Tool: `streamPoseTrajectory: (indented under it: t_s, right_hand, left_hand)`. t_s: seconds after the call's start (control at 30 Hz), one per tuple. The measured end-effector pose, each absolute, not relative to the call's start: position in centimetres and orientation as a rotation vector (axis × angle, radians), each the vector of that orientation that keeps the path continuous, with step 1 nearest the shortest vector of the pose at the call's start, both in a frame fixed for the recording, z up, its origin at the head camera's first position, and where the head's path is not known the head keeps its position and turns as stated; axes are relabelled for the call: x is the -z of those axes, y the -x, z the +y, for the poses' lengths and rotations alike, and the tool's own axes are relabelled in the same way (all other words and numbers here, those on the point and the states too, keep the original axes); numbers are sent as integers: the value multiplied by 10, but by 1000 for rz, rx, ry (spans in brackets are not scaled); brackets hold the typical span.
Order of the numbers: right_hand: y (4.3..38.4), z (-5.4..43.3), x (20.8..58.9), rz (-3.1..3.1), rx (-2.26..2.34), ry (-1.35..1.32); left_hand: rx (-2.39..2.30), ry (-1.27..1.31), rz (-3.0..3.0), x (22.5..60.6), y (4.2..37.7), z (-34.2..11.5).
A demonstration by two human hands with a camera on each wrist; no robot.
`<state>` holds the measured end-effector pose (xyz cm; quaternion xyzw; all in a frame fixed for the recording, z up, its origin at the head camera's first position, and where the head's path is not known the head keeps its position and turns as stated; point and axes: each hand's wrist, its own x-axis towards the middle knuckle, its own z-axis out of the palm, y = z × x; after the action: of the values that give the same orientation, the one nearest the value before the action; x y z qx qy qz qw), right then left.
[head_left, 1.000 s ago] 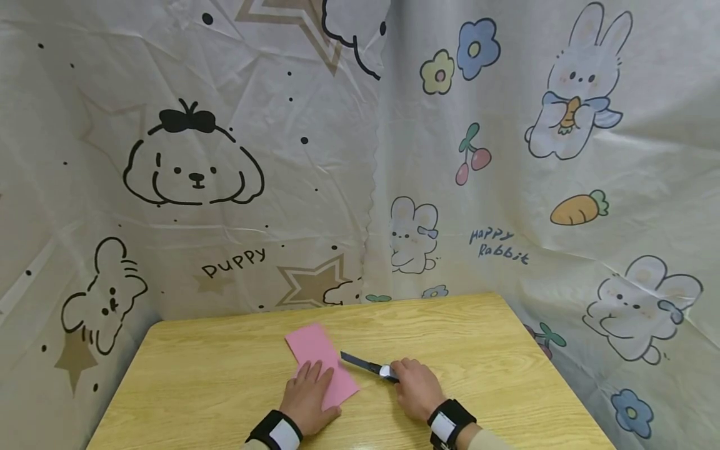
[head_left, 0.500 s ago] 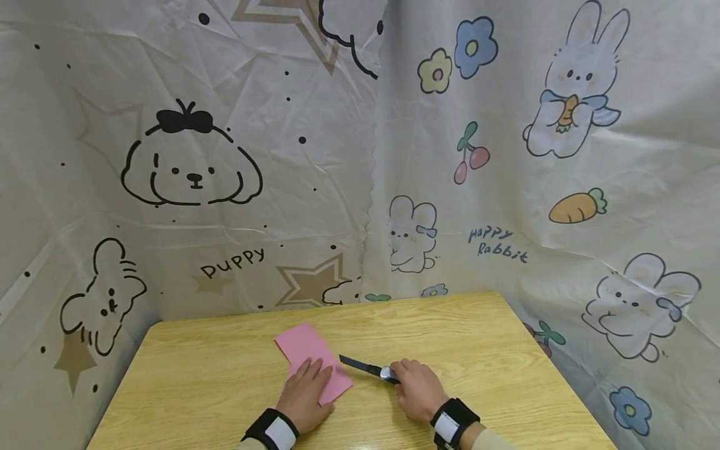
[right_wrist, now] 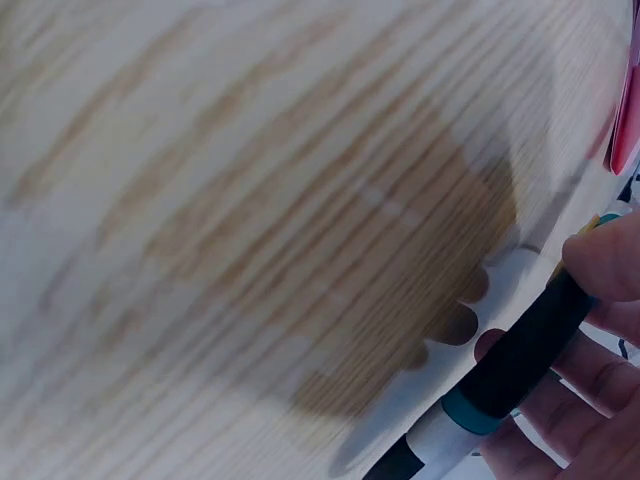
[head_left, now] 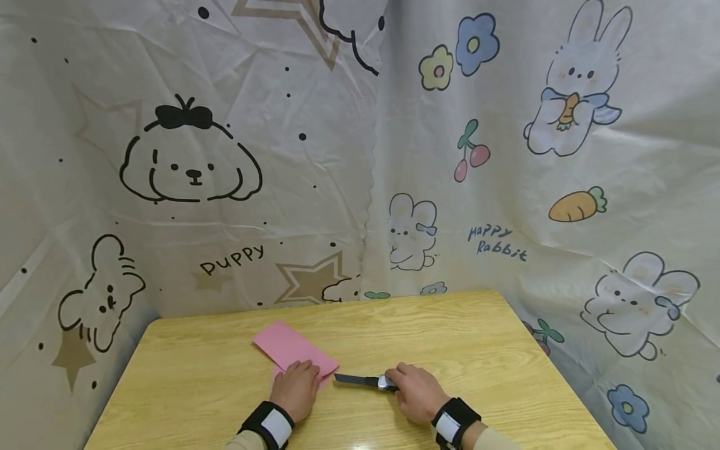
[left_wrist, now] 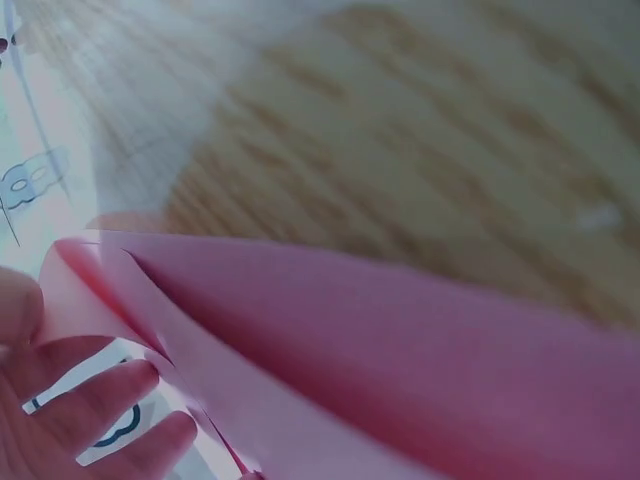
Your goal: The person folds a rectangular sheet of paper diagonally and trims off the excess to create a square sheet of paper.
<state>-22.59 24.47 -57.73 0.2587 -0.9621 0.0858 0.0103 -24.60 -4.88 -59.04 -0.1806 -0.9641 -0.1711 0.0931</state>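
A folded sheet of pink paper [head_left: 289, 347] lies at a slant on the table, left of centre. My left hand [head_left: 296, 389] pinches its near part, thumb on one side and fingertips on the other. Seen from the left wrist, the paper [left_wrist: 420, 310] bows up with a gap between its layers. In my right hand [head_left: 419, 394] is a utility knife [head_left: 368, 380], blade extended and pointing left, its tip close to the paper's right corner. The knife's dark handle [right_wrist: 525, 350] runs between thumb and curled fingers in the right wrist view.
A light wooden table [head_left: 450, 331] spreads under both hands. Behind and beside it hangs a pale printed curtain [head_left: 315, 206] with puppies, rabbits and flowers. Each wrist wears a black band, one on the left wrist [head_left: 269, 425] and one on the right [head_left: 455, 422].
The pink paper has shifted left and turned flatter across the table, and the left hand has gone from lying flat on it to pinching it. The knife blade has swung slightly toward me.
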Motion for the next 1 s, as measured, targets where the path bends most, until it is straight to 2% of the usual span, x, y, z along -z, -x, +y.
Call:
streamPoseTrajectory:
  t_s: [1.0]
  right_hand:
    - [232, 216, 584, -2950, -46, -831]
  left_hand:
    - [442, 536, -2862, 587, 240, -47]
